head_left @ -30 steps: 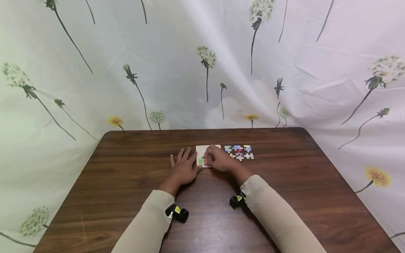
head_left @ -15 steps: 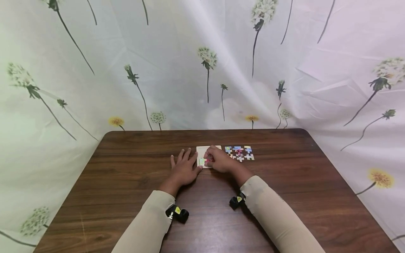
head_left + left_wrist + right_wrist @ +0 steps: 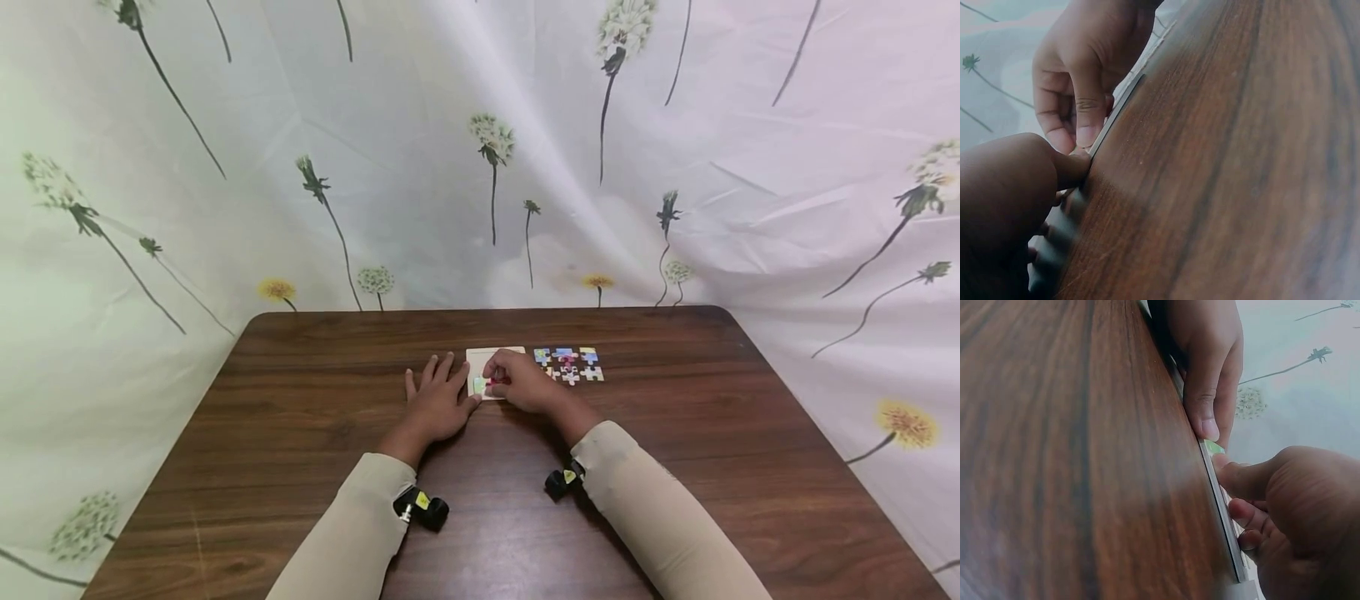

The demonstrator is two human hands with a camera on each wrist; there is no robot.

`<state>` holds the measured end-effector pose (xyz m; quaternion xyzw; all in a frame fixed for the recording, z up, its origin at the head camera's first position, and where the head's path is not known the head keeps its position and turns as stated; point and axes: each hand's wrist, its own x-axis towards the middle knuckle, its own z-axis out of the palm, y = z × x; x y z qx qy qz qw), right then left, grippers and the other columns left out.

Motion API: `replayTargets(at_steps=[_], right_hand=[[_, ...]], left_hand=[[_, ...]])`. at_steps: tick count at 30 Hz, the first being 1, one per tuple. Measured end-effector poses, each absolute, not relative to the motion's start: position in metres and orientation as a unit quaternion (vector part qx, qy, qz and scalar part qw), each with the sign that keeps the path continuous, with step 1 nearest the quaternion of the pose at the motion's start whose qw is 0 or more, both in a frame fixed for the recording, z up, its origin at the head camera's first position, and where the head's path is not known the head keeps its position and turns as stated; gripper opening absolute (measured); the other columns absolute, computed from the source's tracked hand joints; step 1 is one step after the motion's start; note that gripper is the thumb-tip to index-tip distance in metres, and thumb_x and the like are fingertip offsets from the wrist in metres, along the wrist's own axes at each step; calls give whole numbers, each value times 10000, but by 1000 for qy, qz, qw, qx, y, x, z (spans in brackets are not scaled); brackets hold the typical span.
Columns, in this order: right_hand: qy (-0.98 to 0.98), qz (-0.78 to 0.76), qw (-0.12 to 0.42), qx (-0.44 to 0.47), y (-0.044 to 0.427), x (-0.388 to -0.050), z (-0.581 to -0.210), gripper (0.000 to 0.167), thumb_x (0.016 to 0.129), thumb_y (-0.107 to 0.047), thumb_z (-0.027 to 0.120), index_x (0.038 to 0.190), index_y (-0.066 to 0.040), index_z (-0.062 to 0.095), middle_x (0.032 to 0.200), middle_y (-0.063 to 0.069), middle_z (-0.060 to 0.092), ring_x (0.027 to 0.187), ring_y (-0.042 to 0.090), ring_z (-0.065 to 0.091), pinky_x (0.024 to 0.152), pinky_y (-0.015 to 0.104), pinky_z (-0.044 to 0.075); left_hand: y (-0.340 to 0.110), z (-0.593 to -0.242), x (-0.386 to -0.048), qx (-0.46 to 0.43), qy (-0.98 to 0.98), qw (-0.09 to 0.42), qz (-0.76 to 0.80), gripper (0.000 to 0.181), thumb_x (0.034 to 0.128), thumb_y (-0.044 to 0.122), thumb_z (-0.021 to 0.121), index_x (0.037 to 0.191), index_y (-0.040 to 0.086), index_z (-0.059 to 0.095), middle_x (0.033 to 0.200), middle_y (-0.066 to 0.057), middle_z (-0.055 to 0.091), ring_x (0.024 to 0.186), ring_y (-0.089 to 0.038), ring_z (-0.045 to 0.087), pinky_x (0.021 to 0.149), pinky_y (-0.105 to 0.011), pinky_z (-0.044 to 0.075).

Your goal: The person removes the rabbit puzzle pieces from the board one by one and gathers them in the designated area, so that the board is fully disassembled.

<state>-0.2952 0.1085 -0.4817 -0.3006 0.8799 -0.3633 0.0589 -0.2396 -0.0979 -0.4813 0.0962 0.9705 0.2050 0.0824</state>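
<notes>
A small white puzzle tray [image 3: 478, 358] lies near the far side of the table. My left hand [image 3: 435, 408] rests beside it with fingers spread, its thumb on the tray's near left corner. Over the tray, my right hand [image 3: 527, 380] has curled fingers and pinches a red puzzle piece [image 3: 496, 382], mostly covered by the fingers. A green puzzle piece [image 3: 478, 386] sits in the tray's near left corner, between the two hands. From the right wrist view, the right thumb presses close beside this green piece [image 3: 1214, 447] at the tray's edge [image 3: 1222, 506].
Several loose jigsaw pieces [image 3: 566, 357] lie in two rows just right of the tray, partly behind the right hand. The brown wooden table [image 3: 300, 467] ends at a flower-printed cloth [image 3: 420, 167] behind and at both sides. Each wrist wears a small black camera [image 3: 429, 510].
Both hands stay almost in place. The right fingers shift slightly at the red piece, and the green piece looks flatter and paler. The head view drifts slightly.
</notes>
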Motion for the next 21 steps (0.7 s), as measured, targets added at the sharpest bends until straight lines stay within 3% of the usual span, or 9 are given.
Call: replayTargets(at_steps=[5, 12, 21], right_hand=[[877, -372, 55, -298, 109, -294, -481, 125, 967, -45, 823, 1065, -60, 747, 936, 66, 695, 830, 95, 598, 766, 250, 520], [875, -359, 37, -322, 110, -293, -480, 295, 996, 54, 739, 1285, -3, 736, 1067, 108, 746, 931, 150, 660, 841, 261, 552], [872, -344, 14, -348, 111, -294, -481, 309, 998, 122, 681, 1259, -21, 764, 1091, 108, 760, 958, 205, 687, 848, 295, 579]], left_hand=[[-98, -483, -241, 97, 971, 78, 203, 718, 1123, 534, 532, 1736, 209, 347, 1848, -137, 165, 1726, -417, 65, 1314, -783, -32], [-99, -483, -240, 101, 972, 75, 200, 695, 1125, 501, 541, 1727, 199, 369, 1843, -141, 183, 1722, -423, 87, 1309, -791, -21], [-100, -482, -239, 102, 970, 75, 206, 695, 1129, 486, 550, 1732, 202, 356, 1844, -145, 177, 1721, -431, 86, 1311, -790, -20]])
